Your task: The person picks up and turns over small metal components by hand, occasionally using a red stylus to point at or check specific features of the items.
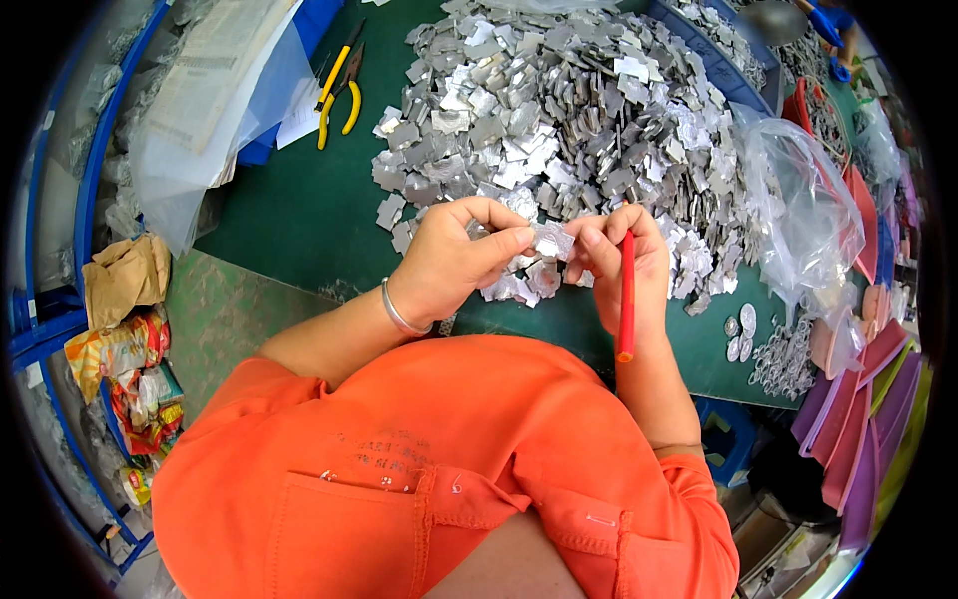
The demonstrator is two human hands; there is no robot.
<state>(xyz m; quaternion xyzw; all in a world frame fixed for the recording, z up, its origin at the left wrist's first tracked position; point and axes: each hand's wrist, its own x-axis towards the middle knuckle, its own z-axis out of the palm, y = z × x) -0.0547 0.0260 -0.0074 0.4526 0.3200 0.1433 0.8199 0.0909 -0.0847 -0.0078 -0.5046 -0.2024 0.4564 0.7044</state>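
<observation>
We list: one silver metal plate, at the near edge of the plate heap, pinched by the left hand, just left of the right fingertips, contact unclear; one red pen-like rod, gripped in the right hand, long axis toward the heap.

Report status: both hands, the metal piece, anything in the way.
Left hand pinching small silver metal piece. Right hand at its right edge, also holding red stick. Pile of similar pieces close beyond both hands.
</observation>
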